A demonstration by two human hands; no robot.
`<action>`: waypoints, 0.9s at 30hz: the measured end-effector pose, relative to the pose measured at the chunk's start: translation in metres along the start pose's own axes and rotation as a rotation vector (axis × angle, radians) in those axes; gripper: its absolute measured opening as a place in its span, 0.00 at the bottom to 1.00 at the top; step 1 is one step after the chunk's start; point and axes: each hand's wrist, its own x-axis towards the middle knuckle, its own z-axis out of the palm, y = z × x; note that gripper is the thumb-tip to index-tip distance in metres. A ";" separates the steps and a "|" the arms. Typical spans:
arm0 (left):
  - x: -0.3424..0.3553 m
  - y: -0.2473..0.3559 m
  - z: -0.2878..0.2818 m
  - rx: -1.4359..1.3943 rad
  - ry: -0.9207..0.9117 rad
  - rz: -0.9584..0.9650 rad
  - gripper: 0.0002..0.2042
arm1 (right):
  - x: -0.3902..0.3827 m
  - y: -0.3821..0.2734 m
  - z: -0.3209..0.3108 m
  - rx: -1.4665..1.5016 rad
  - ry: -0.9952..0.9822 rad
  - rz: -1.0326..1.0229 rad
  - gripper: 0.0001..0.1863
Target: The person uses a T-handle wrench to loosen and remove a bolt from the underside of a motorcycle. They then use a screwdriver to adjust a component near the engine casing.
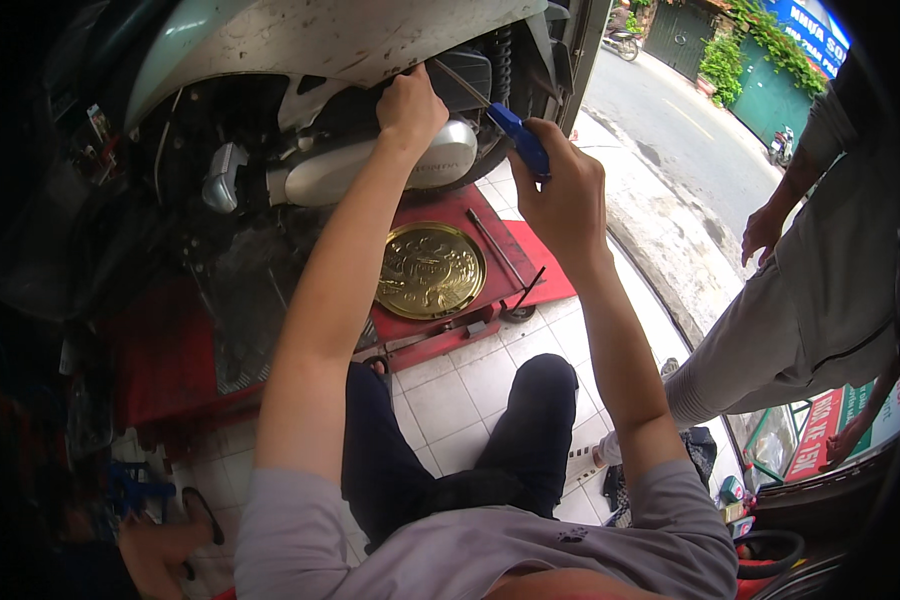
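Note:
My right hand (565,190) is wrapped round the blue handle of a screwdriver (518,138). Its thin metal shaft slants up and left to the lower edge of a scooter's pale body panel (370,40). Right beside the shaft's far end, my left hand (411,108) is closed against that panel edge; what its fingertips pinch, if anything, is hidden. Below my left hand lies the scooter's silver engine-side cover (390,165). A black coil spring (504,65) and part of the rear wheel show behind the screwdriver.
The scooter stands on a red lift platform (410,340). On it rest a round gold tray (432,270) and a long metal bar (495,245). A person in grey trousers (770,340) stands close at my right; another person's leg (160,545) shows at lower left. Bottles (735,500) stand at lower right.

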 end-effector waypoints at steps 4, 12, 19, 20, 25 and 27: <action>-0.002 0.008 -0.003 0.005 -0.011 -0.008 0.30 | -0.005 0.012 0.000 0.096 0.027 0.010 0.13; -0.006 0.006 -0.005 0.029 0.024 0.004 0.26 | -0.022 0.028 0.005 0.097 0.058 0.026 0.15; -0.009 0.006 -0.003 0.044 0.033 0.013 0.26 | -0.048 0.025 0.031 0.073 0.087 -0.017 0.18; -0.010 0.006 -0.003 0.039 0.025 0.010 0.26 | -0.050 0.026 0.034 0.067 0.086 -0.004 0.18; -0.008 0.002 -0.005 -0.013 0.012 0.020 0.29 | -0.055 0.021 0.044 0.046 0.079 -0.061 0.21; -0.009 0.002 -0.004 -0.021 0.014 0.024 0.29 | -0.052 0.016 0.042 0.038 0.063 -0.071 0.22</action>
